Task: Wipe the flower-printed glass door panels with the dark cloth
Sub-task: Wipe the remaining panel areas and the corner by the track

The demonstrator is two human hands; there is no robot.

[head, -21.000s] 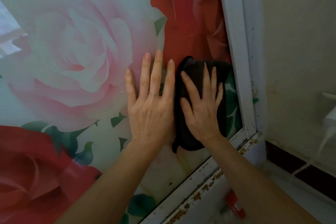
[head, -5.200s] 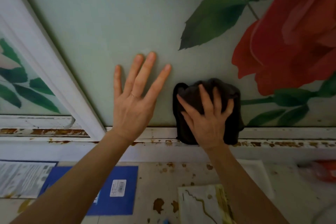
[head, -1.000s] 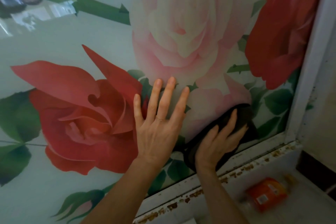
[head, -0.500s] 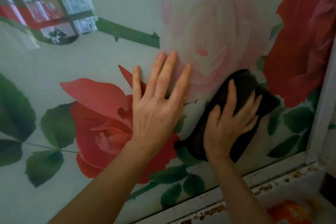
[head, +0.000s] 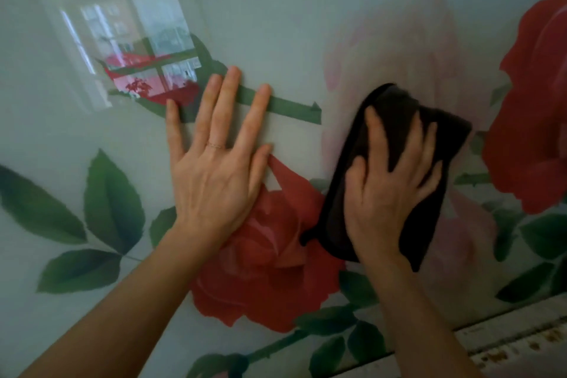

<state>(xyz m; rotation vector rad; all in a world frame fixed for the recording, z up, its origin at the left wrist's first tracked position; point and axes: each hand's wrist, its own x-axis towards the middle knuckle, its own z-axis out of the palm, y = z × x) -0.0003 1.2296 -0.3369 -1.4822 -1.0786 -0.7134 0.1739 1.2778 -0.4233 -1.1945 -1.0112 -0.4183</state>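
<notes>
The flower-printed glass door panel (head: pixel 291 24) fills the view, with red and pink roses and green leaves on pale green. My right hand (head: pixel 389 193) lies spread on the folded dark cloth (head: pixel 395 107) and presses it flat against the glass over the pale pink rose. My left hand (head: pixel 214 163), with a thin ring on one finger, rests flat on the glass to the left of the cloth, fingers straight and apart, above a red rose (head: pixel 267 258).
A white door frame rail with rust spots (head: pixel 518 337) runs along the lower right under the glass. A window reflection (head: pixel 135 49) shows in the glass at the upper left.
Over the last second my right hand has slid the cloth up and left from the bottom right corner by the frame. My left hand has moved up the glass as well.
</notes>
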